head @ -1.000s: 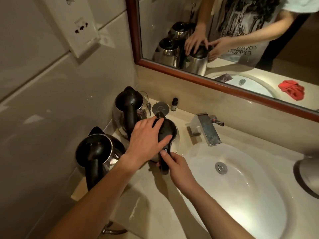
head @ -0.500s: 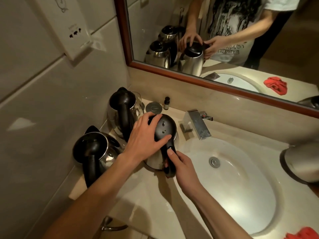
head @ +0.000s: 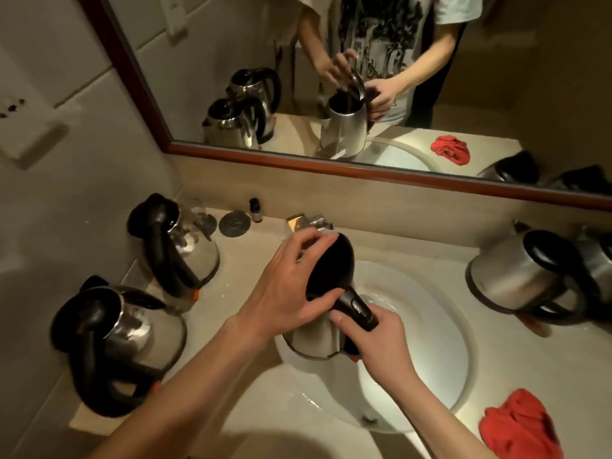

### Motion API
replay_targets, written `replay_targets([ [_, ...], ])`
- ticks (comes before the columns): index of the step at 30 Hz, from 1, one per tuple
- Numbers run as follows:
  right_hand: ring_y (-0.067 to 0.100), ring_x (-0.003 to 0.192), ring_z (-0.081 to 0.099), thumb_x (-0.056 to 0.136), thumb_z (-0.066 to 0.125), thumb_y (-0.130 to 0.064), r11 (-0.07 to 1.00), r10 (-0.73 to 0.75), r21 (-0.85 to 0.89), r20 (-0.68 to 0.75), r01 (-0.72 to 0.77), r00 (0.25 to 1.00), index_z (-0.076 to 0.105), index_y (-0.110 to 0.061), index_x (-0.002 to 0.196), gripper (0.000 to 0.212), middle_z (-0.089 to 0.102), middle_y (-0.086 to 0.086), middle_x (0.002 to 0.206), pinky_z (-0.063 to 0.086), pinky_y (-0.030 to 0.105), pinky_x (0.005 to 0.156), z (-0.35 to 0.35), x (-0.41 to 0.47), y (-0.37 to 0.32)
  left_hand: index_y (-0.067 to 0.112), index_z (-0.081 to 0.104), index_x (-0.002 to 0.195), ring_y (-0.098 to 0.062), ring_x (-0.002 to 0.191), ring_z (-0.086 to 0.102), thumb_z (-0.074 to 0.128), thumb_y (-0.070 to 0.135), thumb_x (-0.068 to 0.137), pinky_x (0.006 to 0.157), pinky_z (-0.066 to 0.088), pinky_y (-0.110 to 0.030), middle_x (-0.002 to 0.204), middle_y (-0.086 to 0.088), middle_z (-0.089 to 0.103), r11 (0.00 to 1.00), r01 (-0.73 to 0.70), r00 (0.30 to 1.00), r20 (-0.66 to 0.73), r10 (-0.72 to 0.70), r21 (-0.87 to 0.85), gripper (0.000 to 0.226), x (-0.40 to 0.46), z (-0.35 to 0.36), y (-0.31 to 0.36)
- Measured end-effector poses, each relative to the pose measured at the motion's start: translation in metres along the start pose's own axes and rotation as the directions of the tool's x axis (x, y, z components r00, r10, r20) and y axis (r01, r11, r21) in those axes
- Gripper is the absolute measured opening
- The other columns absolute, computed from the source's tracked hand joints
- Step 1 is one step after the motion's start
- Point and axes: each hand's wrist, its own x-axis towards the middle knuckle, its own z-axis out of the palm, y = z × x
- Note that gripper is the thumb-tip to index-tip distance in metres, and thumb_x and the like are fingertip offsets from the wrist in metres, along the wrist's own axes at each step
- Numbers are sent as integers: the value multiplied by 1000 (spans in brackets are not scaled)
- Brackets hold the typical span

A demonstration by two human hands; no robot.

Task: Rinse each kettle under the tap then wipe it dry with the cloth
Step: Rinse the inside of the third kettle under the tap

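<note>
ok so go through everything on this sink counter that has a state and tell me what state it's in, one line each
held kettle: over the basin, lid swung open
left hand: grips the lid
right hand: grips the kettle's handle
two left kettles: upright on the counter, lids closed
right kettle: on the counter, lid closed
tap: mostly hidden, no water visible
red cloth: crumpled on the counter, untouched

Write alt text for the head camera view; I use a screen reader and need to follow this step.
Over a white sink, the right hand grips a steel kettle by its black handle while the left hand lifts its lid. Two kettles stand on the counter at left, another at right, and a red cloth lies near the basin.
</note>
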Motion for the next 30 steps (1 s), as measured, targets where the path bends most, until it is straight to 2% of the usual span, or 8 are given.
replay_targets([
  [3,17,53,37,73,89,-41,999,-15,-43,-49,13,999,52,-19,54,48,41,-2,52,31,33,57,-28,1,13,20,39,145,-15,128,45,62,45,87,104,44,-35,141,4,38,980,134,990,54,-127,-145,67,7,13,0],
  [6,16,52,36,71,90,-41,999,14,-43,-83,-18,996,48,-19,51,52,39,-3,51,29,31,56,-55,6,28,22,47,140,-9,129,44,53,51,90,105,43,-38,138,10,42,955,253,962,142,-232,-152,58,19,29,-20],
  [8,18,50,38,71,91,-38,998,63,-5,-98,-64,993,47,-19,49,53,41,0,50,31,33,56,-67,14,39,21,52,136,-11,129,46,51,53,92,104,44,-41,136,8,47,958,257,955,186,-231,-128,54,29,41,-38],
  [12,20,49,43,62,85,-52,993,121,19,-99,-119,988,46,-4,56,62,45,5,51,36,37,55,-79,33,60,19,57,130,-13,121,50,50,57,91,101,45,-41,129,4,54,969,242,943,224,-248,53,55,52,64,-79],
  [15,19,51,41,61,84,-52,991,135,-2,-86,-136,987,48,-15,51,53,44,2,51,33,36,56,-76,49,76,18,57,130,-17,118,50,48,57,90,100,45,-43,127,0,56,957,217,919,291,-266,191,57,66,77,-108],
  [19,18,55,46,61,87,-50,990,139,-30,-44,-141,989,49,-7,54,57,50,6,57,36,36,60,-67,71,99,17,60,129,-20,116,52,48,50,93,98,40,-38,125,-3,59,940,165,883,380,-275,297,50,77,86,-131],
  [23,19,56,46,62,87,-48,990,139,-33,8,-139,990,50,-1,60,60,49,8,60,35,36,61,-52,88,110,17,63,123,-23,112,55,52,35,97,93,39,-40,119,-2,62,944,137,886,388,-252,301,33,82,92,-149],
  [30,18,56,41,62,86,-49,984,180,6,30,-180,983,49,-2,58,60,44,9,57,33,36,61,-26,105,120,21,68,113,-20,109,55,50,34,101,89,34,-37,113,4,63,944,194,895,346,-281,266,25,87,98,-156],
])
